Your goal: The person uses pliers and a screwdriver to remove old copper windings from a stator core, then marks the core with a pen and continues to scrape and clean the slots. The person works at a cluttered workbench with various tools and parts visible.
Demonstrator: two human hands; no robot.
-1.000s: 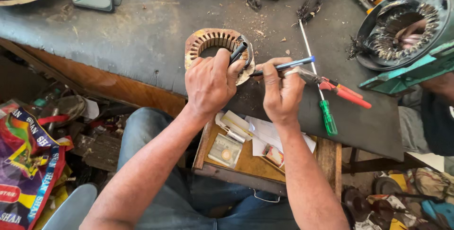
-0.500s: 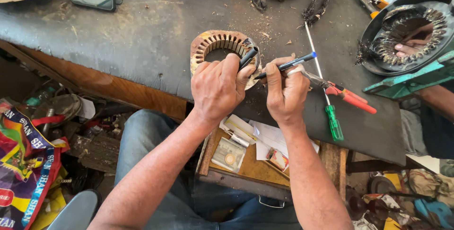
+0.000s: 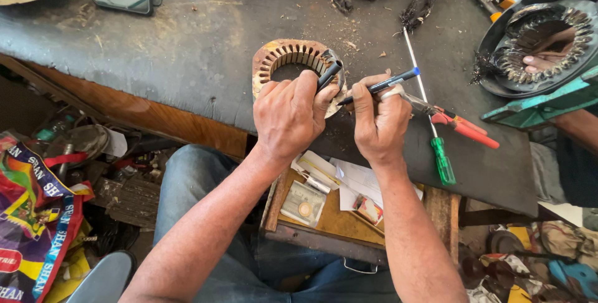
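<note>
Pin stator [image 3: 293,60] flat w/ left hand [image 3: 288,113] gripping rim & cap [image 3: 328,74], right hand [image 3: 380,122] fingers pinching pen [image 3: 380,86], tip steady on edge.

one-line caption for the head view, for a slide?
Left hand steadies a slotted stator ring on the dark workbench while the right hand holds a blue pen at its edge.

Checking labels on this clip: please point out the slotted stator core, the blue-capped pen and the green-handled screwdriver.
slotted stator core [image 3: 280,55], head view, on its upper-left toothed rim.
blue-capped pen [image 3: 392,81], head view, on the barrel near the blue end.
green-handled screwdriver [image 3: 443,161], head view, on the green handle.
</note>
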